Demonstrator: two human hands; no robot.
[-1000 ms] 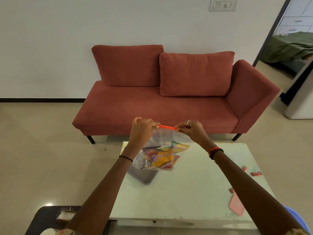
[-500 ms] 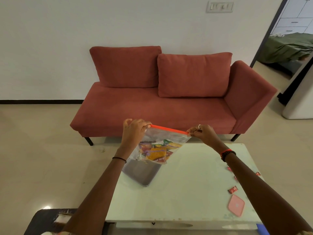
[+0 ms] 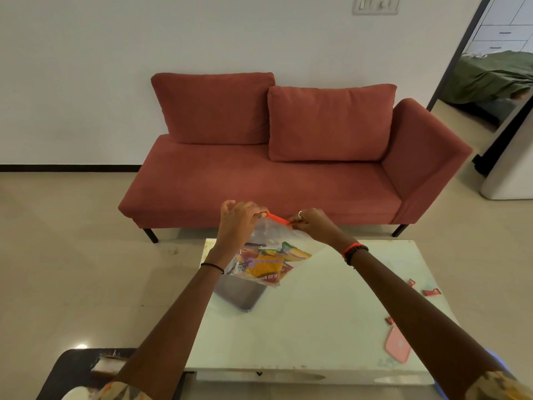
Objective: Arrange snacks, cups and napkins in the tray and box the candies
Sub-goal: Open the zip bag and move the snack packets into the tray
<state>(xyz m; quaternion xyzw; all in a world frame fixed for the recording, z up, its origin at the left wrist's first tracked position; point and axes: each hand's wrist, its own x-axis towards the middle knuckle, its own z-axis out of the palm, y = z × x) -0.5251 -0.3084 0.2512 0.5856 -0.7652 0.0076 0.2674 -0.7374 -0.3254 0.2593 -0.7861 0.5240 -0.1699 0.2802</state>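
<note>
A clear zip bag (image 3: pixel 269 255) with an orange-red seal strip holds several colourful snack packets and hangs above the table's far left part. My left hand (image 3: pixel 238 219) pinches the left end of the strip. My right hand (image 3: pixel 313 223) pinches the right end, close to the left hand. Under the bag lies a grey metal tray (image 3: pixel 239 293), partly hidden by my left forearm. A few red-wrapped candies (image 3: pixel 431 292) lie on the white table (image 3: pixel 317 327) at the right. A pink box lid (image 3: pixel 398 347) rests near the front right edge.
A red sofa (image 3: pixel 274 180) stands just behind the table. A dark stool (image 3: pixel 75 373) with a small object on it sits at the front left. A blue item (image 3: pixel 490 356) shows under my right arm. An open doorway is at the far right.
My hands have come closer together along the seal strip after being spread wide half a second ago. The bag has bunched and still hangs over the tray.
</note>
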